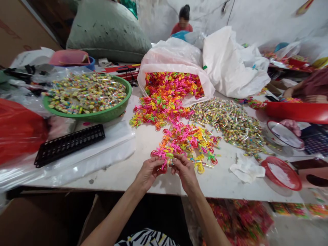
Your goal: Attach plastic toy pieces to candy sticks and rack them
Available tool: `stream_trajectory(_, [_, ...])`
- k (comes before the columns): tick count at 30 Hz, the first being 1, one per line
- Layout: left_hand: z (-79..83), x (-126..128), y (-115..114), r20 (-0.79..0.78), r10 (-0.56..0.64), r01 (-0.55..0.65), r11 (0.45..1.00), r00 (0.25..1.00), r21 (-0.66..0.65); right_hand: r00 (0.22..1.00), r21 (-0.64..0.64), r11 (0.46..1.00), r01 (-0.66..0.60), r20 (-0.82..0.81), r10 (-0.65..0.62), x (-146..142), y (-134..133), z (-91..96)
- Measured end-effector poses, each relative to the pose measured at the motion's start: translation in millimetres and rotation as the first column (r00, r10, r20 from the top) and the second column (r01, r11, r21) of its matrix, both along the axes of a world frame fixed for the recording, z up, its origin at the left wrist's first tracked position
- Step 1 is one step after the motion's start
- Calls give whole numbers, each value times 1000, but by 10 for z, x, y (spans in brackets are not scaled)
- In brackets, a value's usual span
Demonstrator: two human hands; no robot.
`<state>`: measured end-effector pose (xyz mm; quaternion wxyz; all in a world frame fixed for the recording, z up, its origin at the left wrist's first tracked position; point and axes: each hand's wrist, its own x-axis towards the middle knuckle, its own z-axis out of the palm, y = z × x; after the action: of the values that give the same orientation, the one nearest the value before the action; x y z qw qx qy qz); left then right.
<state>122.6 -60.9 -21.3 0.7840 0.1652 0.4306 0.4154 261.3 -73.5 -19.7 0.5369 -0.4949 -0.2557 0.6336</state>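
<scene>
My left hand [150,171] is closed in a pinch on a small pink plastic piece [163,165] with thin open loops. Close beside it, my right hand [183,168] pinches at a small yellow-green plastic piece [169,155]; the fingers partly hide it. Just beyond both hands lies a loose heap of pink, orange and yellow plastic pieces [183,136], some with short clear tubes among them. A larger pile of thin clear tubes with coloured filling [230,123] spreads to the right.
A white bag [174,54] spills more plastic pieces. Left stand a green basin [102,117] of filled tubes, a black slotted tray [70,145] and clear plastic sheets [115,145]. A red basket [282,173] and crumpled tissue [247,168] lie right. Co-workers sit at the back and right.
</scene>
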Motion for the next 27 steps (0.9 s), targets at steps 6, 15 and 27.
stream_trajectory(6, [17, 12, -27, 77, -162, 156, 984, 984, 86, 993, 0, 995, -105, -55, 104, 44, -15, 7])
stream_trajectory(15, [20, 99, -52, -327, -17, 129, 937, 945, 325, 940, 157, 987, -24, 339, -31, -3, -65, 89])
stream_trajectory(27, [-461, 184, 65, -811, 583, 779, 483, 56, 401, -211, 152, 948, -280, 953, -216, 867, -325, -428])
